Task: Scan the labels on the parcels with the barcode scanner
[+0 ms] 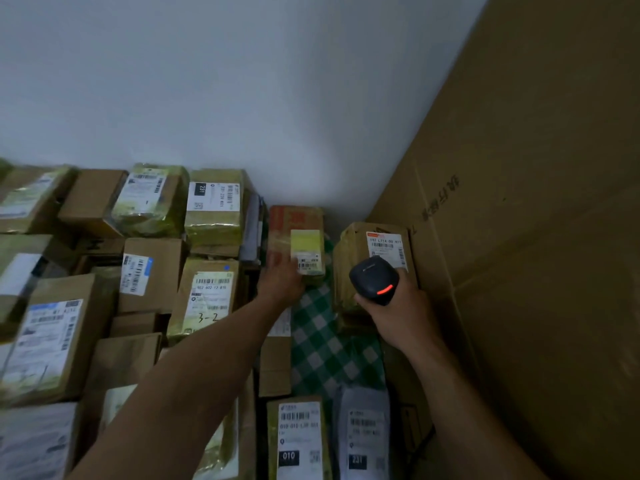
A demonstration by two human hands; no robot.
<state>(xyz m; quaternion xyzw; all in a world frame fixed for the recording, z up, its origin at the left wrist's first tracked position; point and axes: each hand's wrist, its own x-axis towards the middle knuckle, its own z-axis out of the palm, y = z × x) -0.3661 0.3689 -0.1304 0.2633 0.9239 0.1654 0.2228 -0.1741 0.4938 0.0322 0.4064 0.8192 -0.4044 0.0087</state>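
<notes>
Scanner (pixel 374 278) gripped in right hand (pixel 398 313), beam lighting label (pixel 306 251) on red-brown parcel (pixel 294 220) by wall (pixel 242 98). Left hand (pixel 278 284) on parcel, grip unclear through blur. Best hold parcel steady, label facing beam.

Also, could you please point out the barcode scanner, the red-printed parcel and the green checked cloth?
barcode scanner (pixel 374 280): head view, top of its black head.
red-printed parcel (pixel 294 218): head view, the red-printed upper part of its face.
green checked cloth (pixel 325 348): head view, bare patch at its middle.
</notes>
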